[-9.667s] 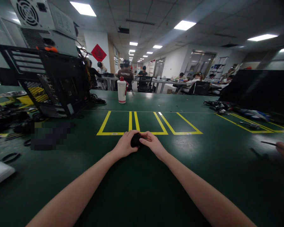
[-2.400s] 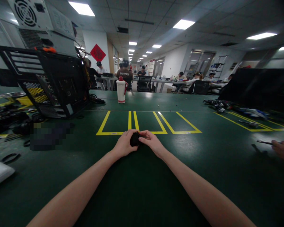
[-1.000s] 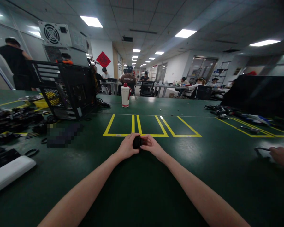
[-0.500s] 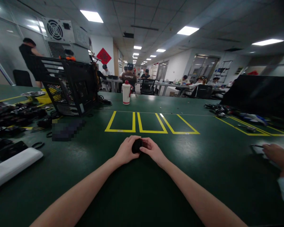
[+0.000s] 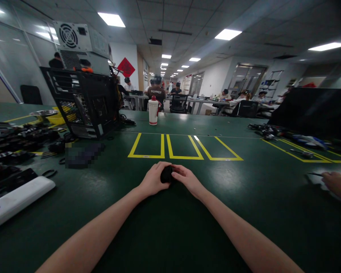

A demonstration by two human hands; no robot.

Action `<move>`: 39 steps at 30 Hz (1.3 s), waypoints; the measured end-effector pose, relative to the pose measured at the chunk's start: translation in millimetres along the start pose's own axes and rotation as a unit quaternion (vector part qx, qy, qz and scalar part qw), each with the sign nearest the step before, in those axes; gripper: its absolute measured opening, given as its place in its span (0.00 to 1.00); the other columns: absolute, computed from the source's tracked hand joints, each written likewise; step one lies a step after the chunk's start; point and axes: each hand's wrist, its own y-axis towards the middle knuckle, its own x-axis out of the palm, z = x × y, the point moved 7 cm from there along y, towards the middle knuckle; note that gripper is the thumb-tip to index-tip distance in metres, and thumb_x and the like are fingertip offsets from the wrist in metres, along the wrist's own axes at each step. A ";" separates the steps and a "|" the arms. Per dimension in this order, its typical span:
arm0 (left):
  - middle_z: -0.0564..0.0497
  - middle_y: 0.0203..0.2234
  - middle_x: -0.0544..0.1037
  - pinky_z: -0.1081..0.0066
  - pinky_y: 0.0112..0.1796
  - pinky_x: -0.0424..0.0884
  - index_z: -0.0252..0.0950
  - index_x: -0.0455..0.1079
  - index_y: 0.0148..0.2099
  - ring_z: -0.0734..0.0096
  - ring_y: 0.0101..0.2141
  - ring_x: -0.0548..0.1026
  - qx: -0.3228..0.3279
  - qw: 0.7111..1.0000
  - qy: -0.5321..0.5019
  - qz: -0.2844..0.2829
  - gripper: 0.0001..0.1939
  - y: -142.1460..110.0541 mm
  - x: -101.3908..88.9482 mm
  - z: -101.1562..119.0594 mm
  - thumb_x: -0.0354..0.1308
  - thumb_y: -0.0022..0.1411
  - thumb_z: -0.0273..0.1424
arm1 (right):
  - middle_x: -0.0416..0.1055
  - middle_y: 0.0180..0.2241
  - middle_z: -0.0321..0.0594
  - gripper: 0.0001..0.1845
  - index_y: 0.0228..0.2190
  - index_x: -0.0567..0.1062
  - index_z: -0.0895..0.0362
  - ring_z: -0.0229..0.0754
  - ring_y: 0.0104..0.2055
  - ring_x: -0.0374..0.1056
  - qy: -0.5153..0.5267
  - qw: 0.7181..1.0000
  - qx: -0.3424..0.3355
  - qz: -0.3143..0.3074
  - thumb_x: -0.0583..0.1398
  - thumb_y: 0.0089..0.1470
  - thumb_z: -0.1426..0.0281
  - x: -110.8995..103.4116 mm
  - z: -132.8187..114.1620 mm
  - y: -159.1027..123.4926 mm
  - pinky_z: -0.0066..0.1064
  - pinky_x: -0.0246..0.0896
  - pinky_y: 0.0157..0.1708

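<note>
A small black object [image 5: 166, 174] with a rounded outline sits between my hands, just above or on the green table [image 5: 125, 235]; its kind cannot be made out. My left hand [image 5: 154, 179] curls round its left side, thumb below and fingers over the top. On the other side my right hand [image 5: 188, 180] has thumb and fingertips closed on the right edge of the same black object. Part of it is hidden by my fingers. Beyond my hands, yellow tape outlines [image 5: 184, 158] mark the tabletop.
At left stand a black computer case [image 5: 82, 102] and a white bar-shaped thing [image 5: 22, 201] beside a heap of dark parts [image 5: 14, 151]. A white bottle [image 5: 153, 112] stands farther back. At the right edge, another person's hand [image 5: 337, 185] holds a thin dark tool.
The whole view has shifted slightly. Both my hands stay on the black object, and my right fingers sit a little differently along its edge. A standing person at far left has moved behind the computer case.
</note>
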 end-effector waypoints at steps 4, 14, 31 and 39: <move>0.50 0.44 0.64 0.59 0.43 0.63 0.42 0.55 0.50 0.61 0.44 0.64 0.002 1.000 0.006 0.002 0.30 0.9 -0.3 -0.7 0.60 0.43 0.27 | 0.66 0.41 0.37 0.20 0.37 0.66 0.53 0.42 0.46 0.62 0.042 0.998 -0.007 -0.050 0.62 0.39 0.72 5.3 -2.9 -1.4 0.39 0.54 0.47; 0.50 0.43 0.65 0.59 0.43 0.63 0.42 0.55 0.50 0.59 0.44 0.64 0.001 1.000 0.012 0.008 0.32 2.0 0.3 -3.6 0.61 0.41 0.27 | 0.67 0.40 0.38 0.17 0.38 0.67 0.54 0.42 0.46 0.61 0.007 1.000 -0.010 0.014 0.59 0.44 0.65 0.5 -0.7 1.5 0.39 0.52 0.49; 0.50 0.45 0.64 0.60 0.43 0.63 0.42 0.54 0.50 0.61 0.45 0.64 0.002 1.000 0.014 -0.011 0.30 3.8 5.6 -6.5 0.60 0.44 0.29 | 0.66 0.39 0.39 0.15 0.38 0.67 0.55 0.41 0.44 0.62 0.015 1.000 0.012 0.010 0.59 0.44 0.68 -3.5 -5.0 -1.7 0.38 0.54 0.47; 0.50 0.45 0.64 0.61 0.44 0.62 0.42 0.54 0.51 0.61 0.45 0.64 0.000 1.000 0.013 -0.009 0.32 4.1 5.5 -7.8 0.60 0.43 0.28 | 0.66 0.37 0.35 0.17 0.34 0.66 0.55 0.40 0.43 0.63 0.041 0.998 -0.033 -0.044 0.62 0.38 0.74 5.0 -8.6 -4.8 0.37 0.56 0.45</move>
